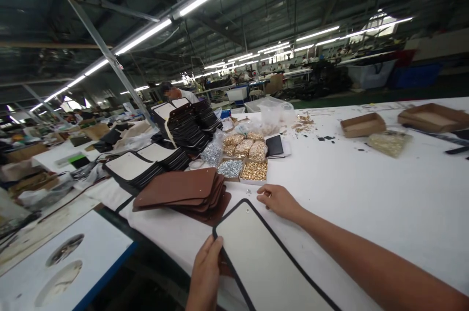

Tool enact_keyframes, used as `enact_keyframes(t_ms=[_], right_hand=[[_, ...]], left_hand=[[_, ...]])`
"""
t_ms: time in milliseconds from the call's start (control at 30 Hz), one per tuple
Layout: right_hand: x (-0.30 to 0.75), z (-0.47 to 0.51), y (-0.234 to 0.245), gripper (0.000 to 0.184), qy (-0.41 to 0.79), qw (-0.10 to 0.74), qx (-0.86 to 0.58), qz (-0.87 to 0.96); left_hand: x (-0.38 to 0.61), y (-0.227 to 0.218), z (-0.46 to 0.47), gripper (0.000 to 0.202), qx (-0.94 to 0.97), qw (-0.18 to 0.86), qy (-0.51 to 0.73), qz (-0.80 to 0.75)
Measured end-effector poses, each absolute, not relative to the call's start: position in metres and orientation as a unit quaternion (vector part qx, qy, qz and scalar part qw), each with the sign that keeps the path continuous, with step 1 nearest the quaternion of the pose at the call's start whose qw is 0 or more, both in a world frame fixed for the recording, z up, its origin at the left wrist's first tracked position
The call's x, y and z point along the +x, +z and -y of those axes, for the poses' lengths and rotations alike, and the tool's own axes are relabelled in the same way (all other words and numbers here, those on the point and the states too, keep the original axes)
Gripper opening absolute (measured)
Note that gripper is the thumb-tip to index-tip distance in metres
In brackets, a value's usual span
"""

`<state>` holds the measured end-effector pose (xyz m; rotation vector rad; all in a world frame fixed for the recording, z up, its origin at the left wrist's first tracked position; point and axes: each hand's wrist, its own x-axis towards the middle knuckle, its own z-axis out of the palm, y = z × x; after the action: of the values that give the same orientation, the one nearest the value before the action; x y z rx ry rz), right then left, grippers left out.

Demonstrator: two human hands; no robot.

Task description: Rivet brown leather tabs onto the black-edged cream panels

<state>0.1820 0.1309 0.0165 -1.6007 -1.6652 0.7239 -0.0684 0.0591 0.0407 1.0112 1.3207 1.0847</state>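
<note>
My left hand (205, 272) grips the left edge of a pale panel with a black border (271, 262), thumb on top near its far corner. A small rivet (247, 211) shows at that corner. Just beyond the panel, my right hand (280, 201) is held low over the white table, fingers loosely curled with a gap at the tips; nothing shows between them. Close to its fingertips lie a few small silver pieces (248, 192). A stack of brown panels (179, 189) rests to the left. Behind are boxes of gold studs (254, 171) and silver studs (230, 168).
Black-edged panels stand in tall stacks (188, 128) and a lower stack (134, 169) at the left. Clear bags of gold studs (244, 147) sit behind the boxes. Cardboard trays (362, 125) lie at the right. Beyond the stacks is another person (179, 93).
</note>
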Motion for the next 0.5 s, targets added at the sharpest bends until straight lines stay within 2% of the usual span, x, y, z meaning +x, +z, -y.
enact_keyframes(t_ms=[133,267,500], right_hand=[[0.169,-0.162,-0.001,0.026,0.213,0.342,-0.647,0.647],[0.158,-0.175,-0.011,0.02,0.175,0.332,-0.65,0.661],[0.152,-0.175,-0.015,0.017,0.179,0.357,-0.638,0.659]], left_hand=[[-0.085,0.038,-0.076,0.041,0.428,0.517,0.454,-0.586],[-0.092,0.021,-0.089,0.048,0.487,0.533,0.428,-0.545],[-0.08,0.013,-0.1,0.039,0.543,0.515,0.432,-0.503]])
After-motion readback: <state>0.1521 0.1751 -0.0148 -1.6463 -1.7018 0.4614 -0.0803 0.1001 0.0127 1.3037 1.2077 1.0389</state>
